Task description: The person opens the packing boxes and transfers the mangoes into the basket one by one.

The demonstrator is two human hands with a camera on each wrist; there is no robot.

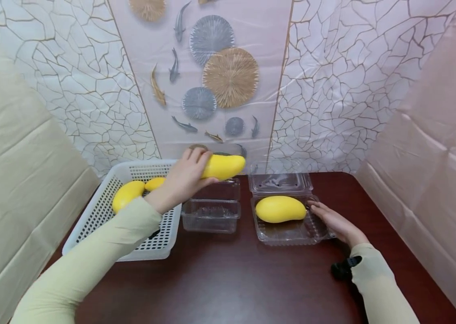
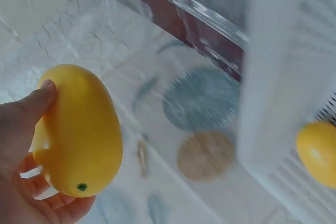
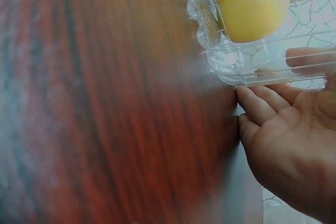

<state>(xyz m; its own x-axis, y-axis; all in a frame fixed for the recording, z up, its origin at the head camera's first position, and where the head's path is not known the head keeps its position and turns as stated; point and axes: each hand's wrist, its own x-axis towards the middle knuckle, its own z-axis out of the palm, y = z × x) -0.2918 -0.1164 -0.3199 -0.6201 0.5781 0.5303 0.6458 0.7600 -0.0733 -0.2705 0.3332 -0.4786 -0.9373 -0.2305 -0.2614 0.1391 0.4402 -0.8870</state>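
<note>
My left hand [image 1: 185, 175] grips a yellow mango [image 1: 225, 167] up in the air, above an open clear plastic box [image 1: 211, 220]. In the left wrist view the thumb lies on one side of this mango and the fingers curl under its other side. My right hand [image 1: 335, 220] holds the right side of another open clear clamshell box [image 1: 284, 238], in which a mango [image 1: 279, 209] lies. Seen from the right wrist, fingers [image 3: 257, 106] are at the outside of this box's wall, and one digit shows through the plastic.
A white perforated basket [image 1: 90, 234] stands on the left, with a mango [image 1: 127, 195] and another mango [image 1: 155, 183] in it. The boxes and basket stand on a dark red wooden table [image 1: 228, 279]. Patterned sheets [image 1: 313, 90] enclose the back and sides.
</note>
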